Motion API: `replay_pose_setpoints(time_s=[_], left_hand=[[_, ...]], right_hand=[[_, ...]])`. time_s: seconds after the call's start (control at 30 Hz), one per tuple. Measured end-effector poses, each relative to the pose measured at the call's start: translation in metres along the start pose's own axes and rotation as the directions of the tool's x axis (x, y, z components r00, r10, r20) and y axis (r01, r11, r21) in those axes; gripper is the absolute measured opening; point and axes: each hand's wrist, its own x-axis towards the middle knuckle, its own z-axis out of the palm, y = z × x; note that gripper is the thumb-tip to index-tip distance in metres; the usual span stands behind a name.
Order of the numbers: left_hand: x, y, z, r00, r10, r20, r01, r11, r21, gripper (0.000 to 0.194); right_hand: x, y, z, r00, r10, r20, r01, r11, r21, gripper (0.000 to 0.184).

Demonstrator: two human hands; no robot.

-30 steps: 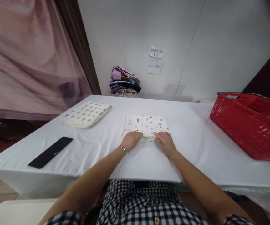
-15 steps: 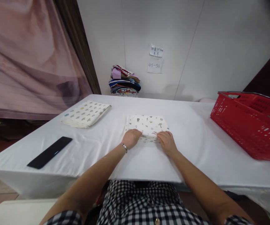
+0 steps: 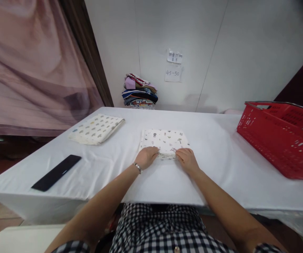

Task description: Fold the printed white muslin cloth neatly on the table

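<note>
In front of me on the table lies a folded white cloth (image 3: 164, 138) printed with small palm trees and other motifs. Its layers show along the near edge. My left hand (image 3: 147, 156) grips the near left corner, thumb and fingers closed on it. At the near right corner my right hand (image 3: 186, 159) pinches the same edge, fingers together on top. The thumbs are partly hidden. Farther left rests a second folded cloth (image 3: 98, 129), cream with grey cloud-like shapes.
A red plastic basket (image 3: 275, 147) stands at the table's right. On the left lies a flat black object (image 3: 58, 173). A pile of folded fabrics (image 3: 140, 92) is behind the white-covered table (image 3: 219, 168), against the wall. A pink curtain (image 3: 32, 70) hangs on the left.
My left hand has shifted very slightly toward me along the cloth's near edge. My right hand and the folded cloth look nearly the same.
</note>
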Motion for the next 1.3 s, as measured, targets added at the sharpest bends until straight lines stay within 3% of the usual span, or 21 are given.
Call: replay_pose_setpoints(time_s=[0.13,0.4,0.67,0.83,1.17,1.3], left_hand=[[-0.004,-0.001,-0.002,0.999,0.041,-0.002,-0.041,0.999,0.025,0.027],[0.001,0.005,-0.001,0.996,-0.010,0.091,-0.003,0.990,0.143,0.022],[0.007,0.017,-0.005,0.988,0.051,0.148,-0.088,0.963,0.255,0.025],[0.010,0.022,-0.003,0.978,0.073,0.197,-0.128,0.951,0.280,0.033],[0.018,0.024,-0.007,0.958,0.065,0.278,-0.154,0.937,0.313,0.021],[0.018,0.025,-0.006,0.968,0.064,0.243,-0.140,0.941,0.307,0.020]], right_hand=[[0.001,-0.003,-0.002,1.000,-0.002,0.015,0.002,1.000,-0.003,0.024],[0.001,-0.006,-0.007,0.999,-0.004,0.037,0.002,0.999,0.046,0.026],[0.000,-0.007,-0.006,0.999,-0.010,0.053,0.009,1.000,0.021,0.031],[-0.001,-0.008,-0.006,0.998,0.010,0.068,-0.011,1.000,0.022,0.030],[-0.001,-0.008,-0.007,0.994,0.036,0.106,-0.039,0.999,0.027,0.031],[-0.002,-0.008,-0.008,0.994,0.034,0.100,-0.036,0.999,0.019,0.033]])
